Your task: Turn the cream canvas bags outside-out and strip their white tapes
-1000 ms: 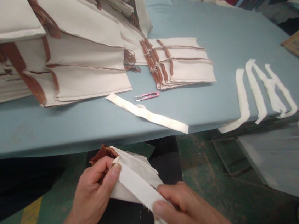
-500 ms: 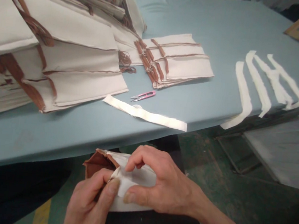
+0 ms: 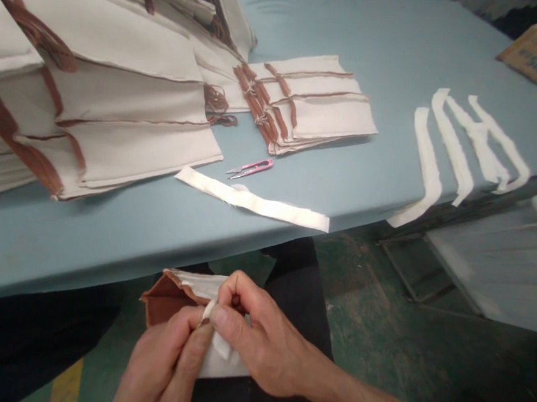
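left grip (image 3: 164, 361) pinches gaping, brown-lined white pouch (image 3: 165, 303); right grip (image 3: 261, 341) pinches white strip (image 3: 221, 347).

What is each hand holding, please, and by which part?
Left hand: cloth pouch, by its open edge. Right hand: apparently a white strip, its held part hidden.

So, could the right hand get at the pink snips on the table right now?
Probably yes, though the right hand would first have to let go of the white cloth it pinches at the pouch. The pink snips lie uncovered on the table; only a flat white strip lies nearer.
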A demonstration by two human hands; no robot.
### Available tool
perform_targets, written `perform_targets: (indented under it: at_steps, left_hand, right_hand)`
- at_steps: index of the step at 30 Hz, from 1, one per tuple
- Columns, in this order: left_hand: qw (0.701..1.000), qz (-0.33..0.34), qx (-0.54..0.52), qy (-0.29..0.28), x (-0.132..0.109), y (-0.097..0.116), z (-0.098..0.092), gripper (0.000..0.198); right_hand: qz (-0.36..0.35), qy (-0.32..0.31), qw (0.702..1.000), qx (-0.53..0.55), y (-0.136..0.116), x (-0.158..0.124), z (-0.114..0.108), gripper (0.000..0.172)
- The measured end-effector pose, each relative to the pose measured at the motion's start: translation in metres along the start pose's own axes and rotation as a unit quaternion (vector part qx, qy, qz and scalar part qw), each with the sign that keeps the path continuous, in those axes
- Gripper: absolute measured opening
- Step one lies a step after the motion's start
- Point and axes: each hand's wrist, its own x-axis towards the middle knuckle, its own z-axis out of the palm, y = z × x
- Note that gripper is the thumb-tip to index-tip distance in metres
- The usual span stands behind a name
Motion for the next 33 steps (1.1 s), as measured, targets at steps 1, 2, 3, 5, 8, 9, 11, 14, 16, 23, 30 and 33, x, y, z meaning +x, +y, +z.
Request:
perform_targets:
  at_steps: [1,2,3,5,8,9,11,14,16,23,30,33]
  left_hand:
    - [0.999,0.032,0.017,-0.016,-0.001,-0.003,-0.001,0.034]
    - [0.997,0.063,0.033,-0.025,-0.002,-0.004,-0.002,0.030]
    - [0.994,0.090,0.048,-0.028,-0.003,-0.005,-0.002,0.027]
    - [0.988,0.134,0.069,-0.026,-0.004,-0.004,0.000,0.021]
    - [0.979,0.191,0.075,-0.015,-0.003,-0.002,0.003,0.023]
    - [0.976,0.205,0.072,-0.016,-0.002,-0.001,0.004,0.024]
    - [0.975,0.212,0.060,-0.027,0.002,-0.002,0.004,0.024]
    - [0.985,0.168,0.039,-0.032,0.008,-0.002,0.000,0.020]
    - [0.991,0.132,0.021,-0.025,0.014,0.000,-0.005,0.022]
    - [0.993,0.085,-0.039,-0.078,0.036,0.010,-0.040,0.036]
    - [0.990,0.106,0.055,-0.078,0.029,0.009,-0.066,0.025]
    - [0.985,0.118,0.055,-0.114,0.030,0.012,-0.067,0.032]
  right_hand:
    - [-0.012,0.010,1.000,-0.009,0.001,-0.002,0.003,0.021]
    - [-0.024,0.019,0.999,-0.017,0.002,-0.005,0.006,0.020]
    - [-0.034,0.026,0.999,-0.021,0.003,-0.006,0.009,0.020]
    - [-0.040,0.039,0.998,-0.021,0.006,-0.008,0.016,0.022]
    - [-0.021,0.078,0.996,0.022,0.011,-0.007,0.023,0.021]
    - [-0.010,0.090,0.995,0.043,0.011,-0.007,0.024,0.020]
    - [0.013,0.099,0.992,0.082,0.011,-0.004,0.022,0.020]
    - [0.022,0.048,0.992,0.118,0.007,0.001,0.010,0.022]
    - [0.014,-0.003,0.991,0.136,0.006,0.007,-0.002,0.026]
    - [-0.183,0.073,0.980,-0.012,-0.019,0.018,-0.029,0.022]
    - [-0.462,-0.063,0.851,-0.241,-0.055,0.043,-0.027,0.047]
    - [-0.480,-0.057,0.815,-0.321,-0.056,0.052,-0.033,0.039]
